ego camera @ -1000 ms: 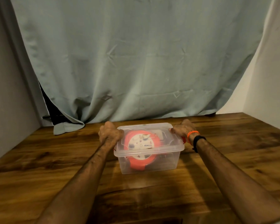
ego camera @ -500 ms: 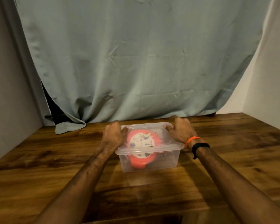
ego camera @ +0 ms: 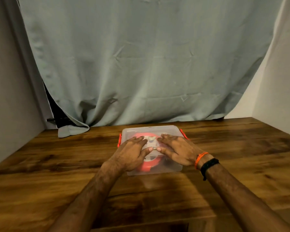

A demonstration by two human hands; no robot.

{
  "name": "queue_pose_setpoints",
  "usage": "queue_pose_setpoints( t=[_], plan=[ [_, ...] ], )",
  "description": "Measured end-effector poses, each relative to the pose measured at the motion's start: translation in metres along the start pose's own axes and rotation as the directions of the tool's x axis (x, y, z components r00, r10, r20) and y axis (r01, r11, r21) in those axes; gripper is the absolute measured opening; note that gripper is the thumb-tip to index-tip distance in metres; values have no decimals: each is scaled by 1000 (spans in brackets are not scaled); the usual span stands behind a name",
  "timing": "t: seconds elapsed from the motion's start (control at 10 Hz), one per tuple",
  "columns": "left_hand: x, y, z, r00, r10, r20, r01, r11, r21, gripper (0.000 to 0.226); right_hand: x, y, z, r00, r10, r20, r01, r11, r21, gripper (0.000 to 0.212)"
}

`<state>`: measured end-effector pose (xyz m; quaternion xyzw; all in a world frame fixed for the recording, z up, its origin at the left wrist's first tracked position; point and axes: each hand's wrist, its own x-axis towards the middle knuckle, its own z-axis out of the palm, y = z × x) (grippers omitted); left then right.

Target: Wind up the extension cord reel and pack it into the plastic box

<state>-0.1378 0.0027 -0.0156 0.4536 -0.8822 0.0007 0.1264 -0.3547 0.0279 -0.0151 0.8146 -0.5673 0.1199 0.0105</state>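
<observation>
A clear plastic box (ego camera: pixel 155 169) sits on the wooden worktop (ego camera: pixel 57 164), a little toward 12 o'clock from its middle, with its transparent lid (ego camera: pixel 151 130) on top. Through lid and walls the orange extension cord reel (ego camera: pixel 146 165) shows inside, lying flat with its white label face up. Orange latches sit at the box's ends, one at 9 o'clock (ego camera: pixel 118 140) and one at 3 o'clock (ego camera: pixel 183 133).

Both hands lie flat on the lid, fingers spread and released, gripping nothing. The left hand (ego camera: pixel 131 152) covers the 9 o'clock half, the right hand (ego camera: pixel 177 150) the 3 o'clock half; their thumb tips nearly meet over the middle. The right wrist wears an orange band (ego camera: pixel 199 158) and a black band (ego camera: pixel 208 164). A pale grey-green curtain (ego camera: pixel 149 64) hangs behind the worktop at 12 o'clock.
</observation>
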Motion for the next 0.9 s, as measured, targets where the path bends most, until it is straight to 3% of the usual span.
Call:
queue_pose_setpoints(
  t=[0.5,0.6,0.7,0.8,0.9],
  plan=[
    [143,-83,18,998,-67,-14,67,997,28,57,157,72,17,999,36,19,-36,999,11,65],
    [170,-99,19,999,-49,-6,49,999,13,63,186,88,19,999,23,25,-23,1000,9,66],
    [187,-110,22,999,-35,-16,35,999,-7,94,202,94,17,999,36,24,-37,999,39,65],
    [197,-115,22,998,-54,8,54,999,-3,100,211,96,15,1000,10,25,-12,996,89,66],
    [201,-114,17,987,-153,55,155,988,-22,71,215,97,4,996,56,71,-62,995,84,72]
  ],
)
